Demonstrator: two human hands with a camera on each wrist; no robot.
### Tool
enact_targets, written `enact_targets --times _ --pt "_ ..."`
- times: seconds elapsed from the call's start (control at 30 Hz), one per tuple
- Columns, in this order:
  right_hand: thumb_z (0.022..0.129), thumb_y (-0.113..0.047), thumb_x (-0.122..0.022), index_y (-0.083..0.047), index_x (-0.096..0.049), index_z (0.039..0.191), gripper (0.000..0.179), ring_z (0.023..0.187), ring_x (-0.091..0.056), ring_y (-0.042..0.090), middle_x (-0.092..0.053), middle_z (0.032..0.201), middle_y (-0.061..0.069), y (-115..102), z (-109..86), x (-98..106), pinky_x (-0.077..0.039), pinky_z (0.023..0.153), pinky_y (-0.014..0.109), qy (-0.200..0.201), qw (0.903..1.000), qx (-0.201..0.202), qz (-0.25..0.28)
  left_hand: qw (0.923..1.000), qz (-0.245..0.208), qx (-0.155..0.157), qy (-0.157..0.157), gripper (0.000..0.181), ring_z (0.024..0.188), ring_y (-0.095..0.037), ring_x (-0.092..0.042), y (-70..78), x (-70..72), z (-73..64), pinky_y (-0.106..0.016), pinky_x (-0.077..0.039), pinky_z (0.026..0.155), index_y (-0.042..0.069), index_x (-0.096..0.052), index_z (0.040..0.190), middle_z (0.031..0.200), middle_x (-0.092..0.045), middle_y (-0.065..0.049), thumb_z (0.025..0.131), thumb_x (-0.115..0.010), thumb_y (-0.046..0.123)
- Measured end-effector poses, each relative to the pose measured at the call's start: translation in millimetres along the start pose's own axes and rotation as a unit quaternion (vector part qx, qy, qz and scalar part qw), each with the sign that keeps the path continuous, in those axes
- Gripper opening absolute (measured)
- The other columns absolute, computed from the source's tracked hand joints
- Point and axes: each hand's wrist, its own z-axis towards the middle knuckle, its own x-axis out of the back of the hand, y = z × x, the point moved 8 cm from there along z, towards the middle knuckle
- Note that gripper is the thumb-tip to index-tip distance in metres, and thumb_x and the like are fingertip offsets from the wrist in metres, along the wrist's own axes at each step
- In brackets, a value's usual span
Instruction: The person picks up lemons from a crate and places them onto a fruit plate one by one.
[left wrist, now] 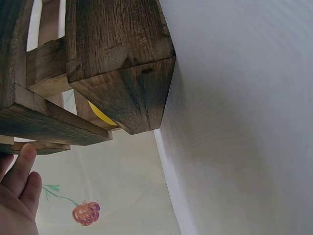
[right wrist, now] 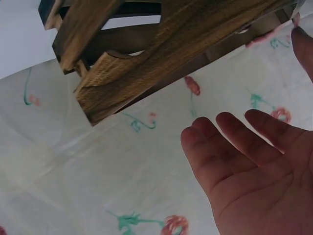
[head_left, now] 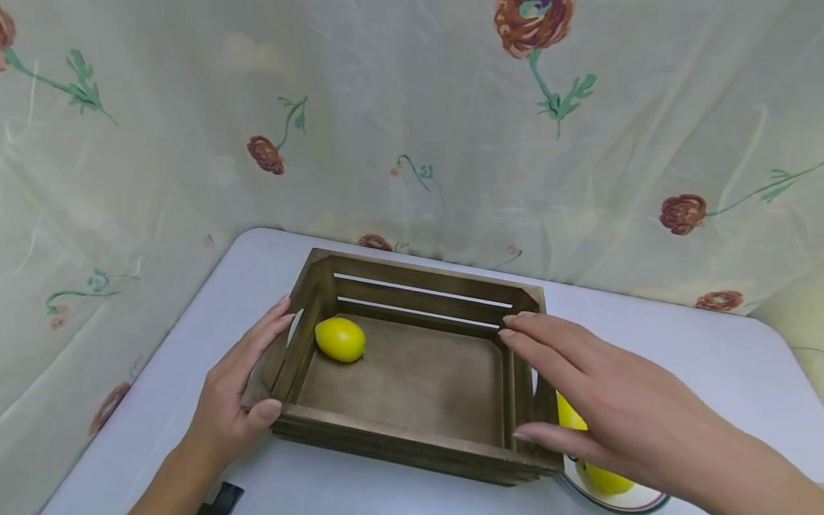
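Note:
A brown slatted wooden crate [head_left: 412, 418] sits on the white table, with one lemon [head_left: 341, 339] inside near its left wall. At the crate's left side is my left hand [head_left: 228, 386], fingers extended along the outside and thumb by the near left corner. The left wrist view shows its fingertips close against a slat; firm contact is unclear. My right hand [head_left: 599, 390] hovers at the right wall with fingers straight and thumb spread. In the right wrist view its palm [right wrist: 264, 196] holds nothing and the fingers stand apart from the wood.
Right of the crate, partly beneath my right hand, a plate [head_left: 634, 498] bears lemons [head_left: 608, 481]. A black object [head_left: 222, 498] lies at the table's near left. Behind the table [head_left: 682, 343] hangs a flowered curtain [head_left: 412, 107].

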Motion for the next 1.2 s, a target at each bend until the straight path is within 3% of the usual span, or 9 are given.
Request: enact_targets --times 0.1,0.17,0.3,0.37,0.67,0.83,0.93,1.2 --pt "0.103 -0.064 -0.05 -0.008 -0.044 0.158 0.078 0.137 -0.054 0.024 -0.049 0.156 0.007 -3.4 11.1 -2.4 -0.06 0.088 0.042 -0.011 0.9995 0.029 0.007 1.0 0.004 0.001 0.0 0.086 0.147 -0.033 -0.045 -0.8 1.8 -0.4 -0.032 -0.032 0.122 -0.013 -0.051 0.145 0.154 -0.048 -0.029 0.105 -0.045 0.063" --pt "0.101 -0.06 -0.06 -0.008 -0.043 0.158 0.079 0.139 -0.052 0.025 -0.048 0.157 0.008 -5.9 18.1 -3.1 -0.059 0.093 0.043 -0.022 0.9988 0.044 0.007 1.0 0.005 0.004 -0.002 0.086 0.147 -0.032 -0.045 -1.5 2.2 -0.5 -0.032 -0.032 0.122 -0.012 -0.051 0.145 0.154 -0.048 -0.028 0.105 -0.045 0.064" --pt "0.086 -0.048 -0.085 -0.006 -0.044 0.157 0.092 0.14 -0.051 0.027 -0.048 0.158 0.008 -14.8 37.0 -5.1 -0.055 0.1 0.046 -0.046 0.996 0.076 0.001 0.9999 0.007 0.009 -0.004 0.087 0.147 -0.032 -0.045 -3.0 2.8 -0.6 -0.032 -0.032 0.122 -0.011 -0.051 0.146 0.155 -0.048 -0.027 0.105 -0.045 0.065" --pt "0.08 -0.044 -0.091 -0.005 -0.045 0.157 0.098 0.141 -0.051 0.029 -0.047 0.159 0.009 -18.8 48.7 -7.5 -0.055 0.102 0.047 -0.06 0.9941 0.09 -0.001 0.9999 0.006 0.01 -0.004 0.087 0.147 -0.033 -0.045 -3.5 3.1 -0.6 -0.033 -0.032 0.122 -0.011 -0.051 0.146 0.155 -0.048 -0.028 0.104 -0.045 0.065" --pt "0.082 -0.043 -0.09 -0.006 -0.049 0.153 0.09 0.137 -0.053 0.027 -0.053 0.153 0.009 -33.0 106.9 -24.9 -0.055 0.102 0.041 -0.075 0.984 0.161 -0.005 0.9999 0.006 0.011 -0.002 0.087 0.146 -0.032 -0.045 -3.6 4.1 -0.4 -0.033 -0.032 0.122 -0.011 -0.051 0.146 0.155 -0.048 -0.028 0.104 -0.046 0.065" --pt "0.078 -0.051 -0.091 -0.007 -0.043 0.157 0.102 0.139 -0.05 0.027 -0.051 0.154 0.01 -41.8 128.6 -49.7 -0.048 0.111 0.037 -0.108 0.9742 0.192 -0.048 0.9998 0.008 0.014 -0.007 0.087 0.146 -0.032 -0.045 -3.7 3.6 -0.5 -0.033 -0.032 0.123 -0.01 -0.051 0.146 0.155 -0.048 -0.026 0.104 -0.046 0.065" --pt "0.079 -0.049 -0.091 -0.01 -0.045 0.156 0.099 0.138 -0.051 0.027 -0.052 0.154 0.009 -45.1 139.5 -66.6 -0.047 0.112 0.037 -0.131 0.9699 0.197 -0.059 0.9996 0.013 0.02 -0.012 0.087 0.147 -0.031 -0.045 -4.9 3.9 -1.2 -0.033 -0.031 0.123 -0.009 -0.051 0.147 0.156 -0.048 -0.025 0.104 -0.045 0.066" --pt "0.084 -0.031 -0.086 -0.019 -0.055 0.147 0.071 0.126 -0.059 0.025 -0.059 0.142 0.003 -52.5 164.9 -108.4 -0.058 0.094 0.037 -0.157 0.9659 0.195 -0.067 0.9997 0.007 0.02 -0.01 0.087 0.146 -0.031 -0.046 -5.5 2.7 -1.8 -0.032 -0.032 0.122 -0.009 -0.052 0.146 0.155 -0.049 -0.025 0.103 -0.046 0.067"
